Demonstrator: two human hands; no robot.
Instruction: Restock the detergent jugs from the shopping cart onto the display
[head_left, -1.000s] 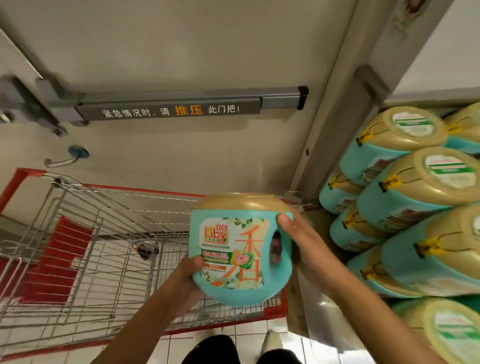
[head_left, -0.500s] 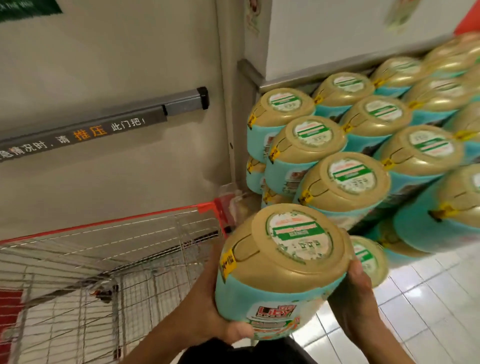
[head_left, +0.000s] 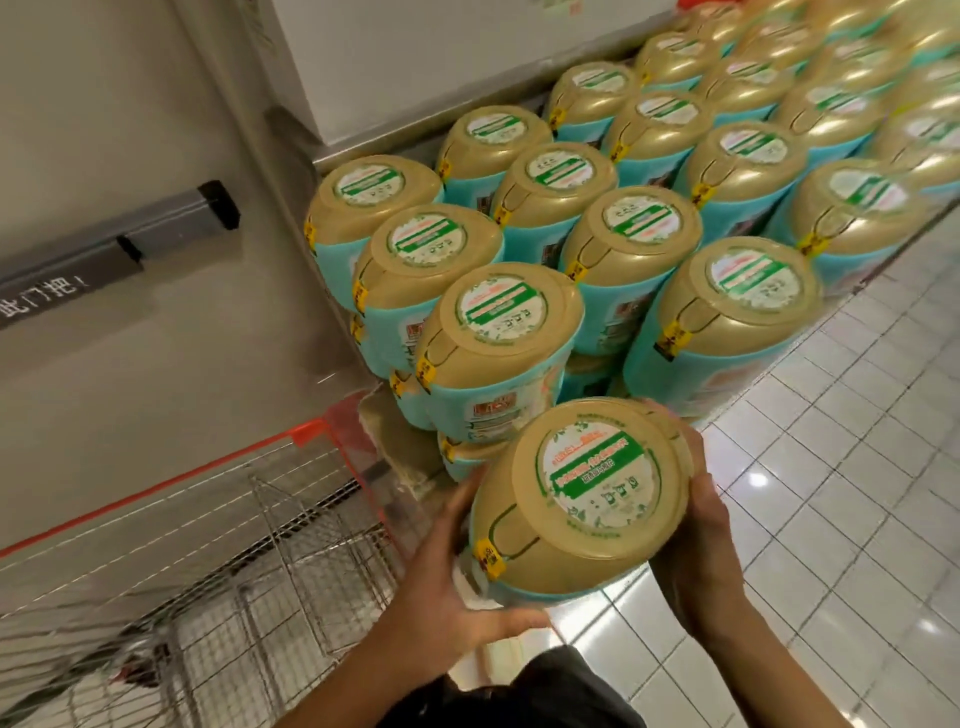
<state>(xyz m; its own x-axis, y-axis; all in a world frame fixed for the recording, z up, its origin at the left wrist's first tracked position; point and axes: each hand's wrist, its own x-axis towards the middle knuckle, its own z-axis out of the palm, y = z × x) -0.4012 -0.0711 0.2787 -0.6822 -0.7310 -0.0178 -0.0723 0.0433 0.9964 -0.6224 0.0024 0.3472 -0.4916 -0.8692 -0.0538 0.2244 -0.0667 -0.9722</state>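
Detergent jug (head_left: 587, 499) sat gripped between both hands: left hand (head_left: 447, 587) cupped its left side, thumb hooked underneath, and right hand (head_left: 696, 561) wrapped round its right. Its gold cap faced me, long axis upright. I judged the display stack (head_left: 498, 332) lay just ahead, slightly left, with the shopping cart (head_left: 208, 545) off to my left.

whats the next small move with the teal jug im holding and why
Probably ease the teal, gold-capped detergent jug forward onto the stacked jugs: both the left hand and right hand grip it, just short of the front row.
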